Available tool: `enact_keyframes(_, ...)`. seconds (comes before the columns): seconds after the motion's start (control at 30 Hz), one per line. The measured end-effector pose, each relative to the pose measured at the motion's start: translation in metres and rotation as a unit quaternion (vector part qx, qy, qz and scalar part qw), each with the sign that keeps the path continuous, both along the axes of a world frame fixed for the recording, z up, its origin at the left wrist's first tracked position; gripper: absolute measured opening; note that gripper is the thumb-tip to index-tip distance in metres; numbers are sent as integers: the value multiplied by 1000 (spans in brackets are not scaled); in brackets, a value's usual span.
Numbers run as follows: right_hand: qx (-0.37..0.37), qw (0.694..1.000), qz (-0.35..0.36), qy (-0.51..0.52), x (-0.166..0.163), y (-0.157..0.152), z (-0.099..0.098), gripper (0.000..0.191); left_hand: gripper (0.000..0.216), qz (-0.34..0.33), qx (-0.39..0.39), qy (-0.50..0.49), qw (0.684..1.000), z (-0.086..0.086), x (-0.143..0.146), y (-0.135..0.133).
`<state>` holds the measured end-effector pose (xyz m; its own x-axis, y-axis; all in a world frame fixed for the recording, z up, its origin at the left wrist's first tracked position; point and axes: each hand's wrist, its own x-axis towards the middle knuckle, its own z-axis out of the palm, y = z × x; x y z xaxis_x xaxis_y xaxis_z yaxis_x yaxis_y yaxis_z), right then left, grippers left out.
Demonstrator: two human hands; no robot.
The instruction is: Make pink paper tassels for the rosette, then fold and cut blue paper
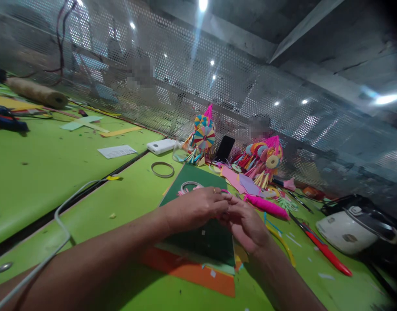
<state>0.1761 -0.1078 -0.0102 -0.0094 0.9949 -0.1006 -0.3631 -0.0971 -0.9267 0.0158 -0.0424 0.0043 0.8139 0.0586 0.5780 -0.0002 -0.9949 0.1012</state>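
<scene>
My left hand [195, 208] and my right hand [247, 224] meet over a dark green sheet [206, 242] that tops a stack of coloured paper on the green table [88, 207]. The fingers of both hands are pinched together at one small spot; what they hold is too small to make out. A ring shows on my left hand. Just beyond the left hand lies a small white ring with pink fringe [188, 187]. A pink paper roll [266, 206] lies to the right of my hands.
Two colourful paper ornaments [203, 138] [265, 160] stand at the back by a perforated metal screen [218, 77]. A black phone [225, 148], a white power bank [161, 146], a bangle [162, 169], red-handled scissors [324, 250], a white cable [60, 224] and a white appliance [354, 224] lie around.
</scene>
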Motion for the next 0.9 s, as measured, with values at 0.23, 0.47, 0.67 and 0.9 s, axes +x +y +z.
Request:
enact_keyframes(0.23,-34,999,31,-27,3,3,-8,17,18,11,-31,-2,999,3,2,-5)
enact_keyframes(0.47,14,984,-16,-179,10,1,3,25,21,89,-277,11,957,-6,4,11)
enact_keyframes(0.67,216,863,-99,-446,6,-7,7,20,16,117,-404,27,907,-1,4,12)
enact_keyframes(0.9,221,822,-71,-519,4,-8,4,16,17,146,-346,14,927,-8,6,15)
